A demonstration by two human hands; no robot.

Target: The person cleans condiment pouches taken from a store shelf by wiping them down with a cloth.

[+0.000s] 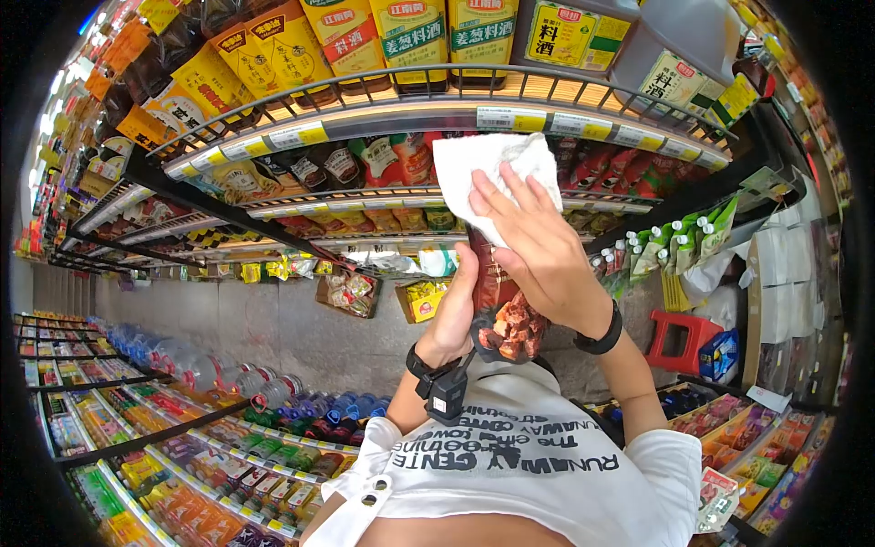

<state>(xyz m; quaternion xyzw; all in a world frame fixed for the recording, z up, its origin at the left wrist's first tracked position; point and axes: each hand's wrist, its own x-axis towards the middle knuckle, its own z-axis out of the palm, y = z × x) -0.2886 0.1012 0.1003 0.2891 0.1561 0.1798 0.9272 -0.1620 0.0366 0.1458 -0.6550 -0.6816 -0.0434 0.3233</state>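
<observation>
In front of my chest, my left hand grips the side of a dark red food pouch with its thumb along the edge. Chunks of reddish-brown food are pictured at the pouch's near end. My right hand keeps a white cloth under its palm, fingers long and slightly spread over it, pressed against the pouch's upper part. Cloth and hand hide that part of the pouch. Beyond them stands a shelf with a wire rail, carrying bottles of cooking wine.
Sauce pouches hang or stand on the lower tiers. Green spouted pouches are at the right. On the floor are two open cartons and a red stool. Large water bottles line the left, near shelves of packaged goods.
</observation>
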